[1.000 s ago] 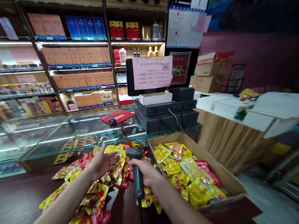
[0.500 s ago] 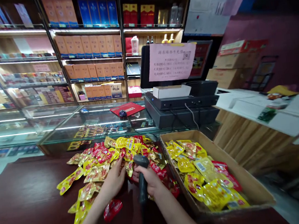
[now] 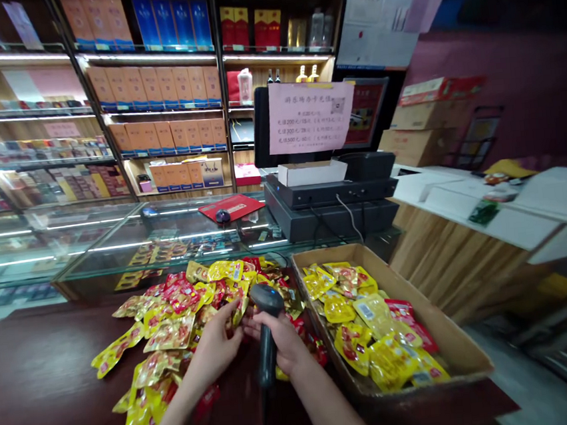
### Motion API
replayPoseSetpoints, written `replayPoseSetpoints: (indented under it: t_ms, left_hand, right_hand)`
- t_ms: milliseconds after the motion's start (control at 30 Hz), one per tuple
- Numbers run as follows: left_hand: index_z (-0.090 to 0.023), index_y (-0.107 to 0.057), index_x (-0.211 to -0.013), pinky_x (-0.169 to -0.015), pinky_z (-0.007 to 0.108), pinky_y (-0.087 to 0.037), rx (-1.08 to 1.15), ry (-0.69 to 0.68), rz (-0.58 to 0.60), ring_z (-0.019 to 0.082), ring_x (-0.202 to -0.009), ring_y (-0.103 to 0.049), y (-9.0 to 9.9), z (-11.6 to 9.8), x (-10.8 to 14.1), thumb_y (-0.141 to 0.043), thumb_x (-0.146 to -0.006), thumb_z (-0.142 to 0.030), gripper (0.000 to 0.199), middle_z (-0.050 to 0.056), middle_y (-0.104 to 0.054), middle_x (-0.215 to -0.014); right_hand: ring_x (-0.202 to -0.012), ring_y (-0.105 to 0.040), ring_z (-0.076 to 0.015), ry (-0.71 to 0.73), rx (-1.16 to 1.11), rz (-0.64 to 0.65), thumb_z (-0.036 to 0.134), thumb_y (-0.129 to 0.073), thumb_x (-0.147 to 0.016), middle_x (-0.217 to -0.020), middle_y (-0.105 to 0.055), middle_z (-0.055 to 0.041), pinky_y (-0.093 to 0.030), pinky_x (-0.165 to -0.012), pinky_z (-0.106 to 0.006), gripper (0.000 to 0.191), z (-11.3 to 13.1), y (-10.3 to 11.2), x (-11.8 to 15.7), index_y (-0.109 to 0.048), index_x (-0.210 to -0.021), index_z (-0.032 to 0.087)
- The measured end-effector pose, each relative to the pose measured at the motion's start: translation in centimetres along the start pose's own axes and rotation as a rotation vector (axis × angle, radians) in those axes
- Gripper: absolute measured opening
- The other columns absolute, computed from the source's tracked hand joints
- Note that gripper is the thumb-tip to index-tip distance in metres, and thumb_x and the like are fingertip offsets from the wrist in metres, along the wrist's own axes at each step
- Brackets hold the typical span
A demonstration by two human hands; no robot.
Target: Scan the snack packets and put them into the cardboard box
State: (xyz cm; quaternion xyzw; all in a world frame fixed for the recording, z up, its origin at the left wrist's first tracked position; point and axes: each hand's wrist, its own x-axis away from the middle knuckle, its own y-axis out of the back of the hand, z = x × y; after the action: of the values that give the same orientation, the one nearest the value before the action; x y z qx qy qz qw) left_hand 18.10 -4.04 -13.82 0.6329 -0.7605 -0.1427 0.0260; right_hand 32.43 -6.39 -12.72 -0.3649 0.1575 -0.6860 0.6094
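Beside the cardboard box rim (image 3: 330,248), right hand (image 3: 283,343) gripping a barcode scanner (image 3: 267,331), left hand (image 3: 213,346) curled on packets (image 3: 175,333).

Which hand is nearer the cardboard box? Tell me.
Right. The right hand, holding the barcode scanner, is just left of the cardboard box; the left hand is farther left, among the loose packets.

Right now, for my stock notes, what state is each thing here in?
left hand, fingers against the packets
right hand, gripping the scanner
barcode scanner, held, nose up
snack packets, loose heap
cardboard box, open, filled with packets
computer mouse, resting on a red mat
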Motion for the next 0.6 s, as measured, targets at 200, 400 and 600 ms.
replayPoseSetpoints:
  t_ms: [200,400,600]
  left_hand:
    - [-0.018,-0.062,-0.116,-0.092,0.034,-0.044,0.238,0.149,0.154,0.026,-0.112,-0.055,0.2,-1.6,-1.5,-0.072,-0.063,-0.024,0.054,0.008,-0.063,-0.118]
    - [-0.017,-0.066,-0.104,-0.068,0.025,-0.049,0.438,0.323,0.142,0.018,-0.084,-0.063,0.4,-2.8,-2.6,-0.064,-0.074,-0.043,0.040,0.006,-0.069,-0.095]
    - [-0.013,-0.065,-0.083,-0.054,0.020,-0.047,0.640,0.383,0.188,0.012,-0.063,-0.059,-0.5,-1.8,-4.4,-0.067,-0.075,-0.034,0.023,0.004,-0.065,-0.074]
  right_hand:
    - [-0.081,-0.067,-0.0196,0.081,0.057,0.057,0.018,-0.071,-0.058,-0.087,-0.070,-0.0059,-0.050,-0.074,-0.030,0.021,1.1,0.4,1.1,-0.064,-0.078,0.015]
    - [-0.086,-0.063,-0.0175,0.136,0.194,-0.131,0.017,-0.071,-0.056,-0.090,-0.070,-0.0045,-0.046,-0.077,-0.026,0.029,2.0,0.7,1.5,-0.069,-0.085,0.015]
    - [-0.092,-0.062,-0.0182,0.146,0.171,-0.108,0.018,-0.071,-0.056,-0.093,-0.071,-0.0032,-0.044,-0.084,-0.027,0.030,2.6,1.0,2.0,-0.070,-0.086,0.017]
